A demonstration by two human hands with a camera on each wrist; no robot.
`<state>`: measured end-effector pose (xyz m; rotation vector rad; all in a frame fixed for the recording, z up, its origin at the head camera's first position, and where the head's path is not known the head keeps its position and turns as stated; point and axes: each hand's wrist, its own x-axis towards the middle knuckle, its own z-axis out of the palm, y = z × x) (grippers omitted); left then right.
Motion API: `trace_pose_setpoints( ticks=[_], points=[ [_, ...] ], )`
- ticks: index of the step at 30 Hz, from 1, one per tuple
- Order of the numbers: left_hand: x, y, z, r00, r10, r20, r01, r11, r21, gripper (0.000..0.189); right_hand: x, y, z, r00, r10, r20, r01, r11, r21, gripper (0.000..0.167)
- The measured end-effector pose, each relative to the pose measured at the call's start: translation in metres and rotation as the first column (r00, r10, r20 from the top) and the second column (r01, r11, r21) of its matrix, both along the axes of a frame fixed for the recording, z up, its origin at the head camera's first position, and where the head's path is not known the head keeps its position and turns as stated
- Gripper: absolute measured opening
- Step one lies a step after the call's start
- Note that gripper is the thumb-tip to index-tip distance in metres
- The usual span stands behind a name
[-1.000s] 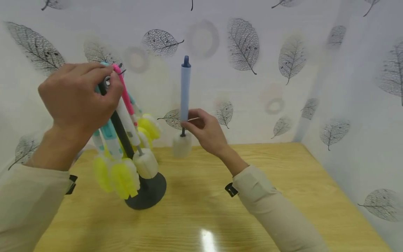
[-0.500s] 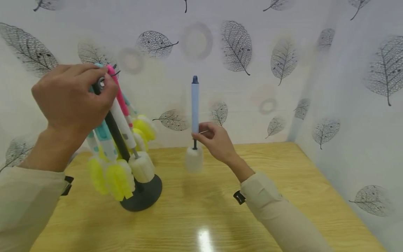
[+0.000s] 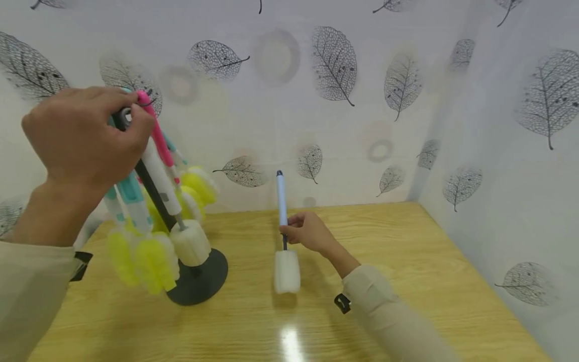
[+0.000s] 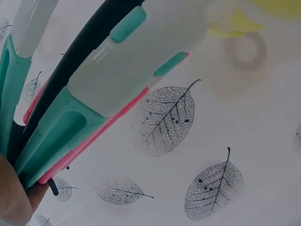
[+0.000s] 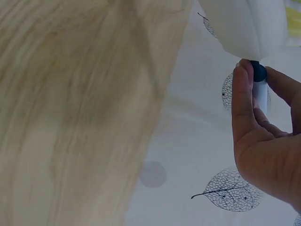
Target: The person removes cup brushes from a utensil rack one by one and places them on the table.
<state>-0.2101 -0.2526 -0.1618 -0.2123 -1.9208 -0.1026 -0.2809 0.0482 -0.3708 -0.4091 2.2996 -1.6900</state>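
Observation:
In the head view, my left hand [image 3: 83, 133] grips the top of a black brush stand [image 3: 199, 284], whose pole leans left above its round base. Several brushes hang around the pole: a white-handled sponge brush [image 3: 160, 178], a pink-handled brush [image 3: 159, 136] and teal-and-white ones with yellow-and-white heads [image 3: 156, 264]. A teal brush handle [image 4: 56, 134] fills much of the left wrist view. To the right, my right hand [image 3: 312, 234] pinches a blue-handled sponge brush [image 3: 282, 201] low on its handle. Its white sponge head [image 5: 249, 28] points down, close over the table.
Both hands work over a light wood table [image 3: 384, 281]. Behind it and along the right side stands a pale wall [image 3: 271, 115] printed with dark leaves. A bright light reflection lies on the tabletop near the front.
My right hand has lowered the blue-handled sponge brush toward the table, apart from the stand. My left hand keeps its grip on the stand's top, with the stand shifted slightly left in view.

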Motion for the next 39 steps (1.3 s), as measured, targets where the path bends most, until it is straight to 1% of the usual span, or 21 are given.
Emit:
trace_pose_setpoints(
  ticks=[3,5,8,10,12,15,17,19,20,21,22,23,24,26,28,30,32,33,35,37,39],
  points=[
    [-0.001,-0.002,0.001,0.999,-0.052,0.002,0.052,0.999,0.0,0.053,0.001,-0.001,-0.013,0.997,0.012,0.071,-0.012,1.0,0.004,0.025],
    [-0.002,-0.005,0.001,0.993,-0.118,0.014,0.117,0.993,0.025,0.048,0.002,-0.001,-0.02,0.996,0.02,0.093,-0.021,1.0,0.017,0.024],
    [-0.003,-0.013,0.001,0.975,-0.212,0.068,0.203,0.972,0.12,0.043,0.002,-0.003,-0.026,0.993,0.031,0.112,-0.035,0.999,0.033,0.022],
    [-0.003,-0.02,0.001,0.954,-0.284,0.1,0.263,0.947,0.185,0.042,0.002,-0.006,-0.029,0.992,0.046,0.119,-0.051,0.998,0.045,0.023],
    [-0.003,-0.025,0.001,0.929,-0.341,0.141,0.294,0.915,0.275,0.041,0.003,-0.008,-0.032,0.99,0.059,0.127,-0.067,0.996,0.059,0.022],
    [-0.004,-0.031,0.002,0.884,-0.428,0.191,0.348,0.872,0.344,0.039,0.004,-0.012,-0.038,0.987,0.078,0.14,-0.09,0.993,0.082,0.021],
    [-0.005,-0.032,0.003,0.851,-0.469,0.235,0.36,0.847,0.391,0.038,0.006,-0.014,-0.042,0.985,0.086,0.152,-0.102,0.99,0.096,0.019],
    [-0.006,-0.033,0.005,0.821,-0.5,0.277,0.371,0.835,0.407,0.038,0.008,-0.016,-0.045,0.983,0.095,0.157,-0.113,0.987,0.111,0.018],
    [-0.006,-0.034,0.006,0.81,-0.508,0.293,0.373,0.832,0.41,0.038,0.009,-0.017,-0.046,0.982,0.096,0.163,-0.116,0.987,0.116,0.017],
    [-0.005,-0.034,0.006,0.806,-0.506,0.307,0.371,0.836,0.404,0.039,0.009,-0.017,-0.047,0.981,0.097,0.169,-0.118,0.986,0.122,0.016],
    [-0.005,-0.034,0.007,0.805,-0.5,0.32,0.365,0.842,0.397,0.039,0.01,-0.018,-0.047,0.98,0.097,0.175,-0.12,0.985,0.125,0.016],
    [-0.004,-0.034,0.007,0.809,-0.49,0.324,0.36,0.85,0.385,0.04,0.011,-0.019,-0.048,0.979,0.098,0.181,-0.123,0.983,0.134,0.015],
    [-0.003,-0.034,0.008,0.82,-0.472,0.323,0.353,0.862,0.364,0.04,0.012,-0.02,-0.048,0.977,0.099,0.187,-0.126,0.982,0.144,0.015],
    [-0.002,-0.034,0.009,0.848,-0.424,0.317,0.326,0.89,0.318,0.042,0.013,-0.022,-0.047,0.973,0.097,0.209,-0.13,0.979,0.154,0.014],
    [0.001,-0.033,0.01,0.876,-0.357,0.323,0.273,0.921,0.277,0.044,0.014,-0.023,-0.047,0.971,0.097,0.22,-0.137,0.975,0.173,0.014],
    [0.003,-0.031,0.011,0.903,-0.274,0.329,0.217,0.955,0.201,0.047,0.016,-0.023,-0.047,0.968,0.096,0.232,-0.141,0.973,0.185,0.013],
    [0.005,-0.029,0.012,0.925,-0.196,0.326,0.17,0.98,0.107,0.048,0.017,-0.024,-0.046,0.968,0.096,0.232,-0.143,0.97,0.196,0.014],
    [0.006,-0.028,0.012,0.935,-0.159,0.318,0.149,0.987,0.054,0.049,0.017,-0.023,-0.046,0.968,0.096,0.233,-0.145,0.968,0.205,0.014],
    [0.006,-0.024,0.013,0.951,-0.104,0.291,0.119,0.992,-0.035,0.049,0.019,-0.023,-0.046,0.967,0.095,0.235,-0.148,0.965,0.218,0.014],
    [0.006,-0.019,0.013,0.962,-0.071,0.263,0.1,0.99,-0.102,0.05,0.02,-0.022,-0.047,0.967,0.094,0.235,-0.15,0.961,0.233,0.015],
    [0.006,-0.014,0.013,0.974,-0.052,0.221,0.088,0.985,-0.152,0.051,0.022,-0.021,-0.048,0.968,0.09,0.233,-0.147,0.959,0.244,0.016]
  ],
)
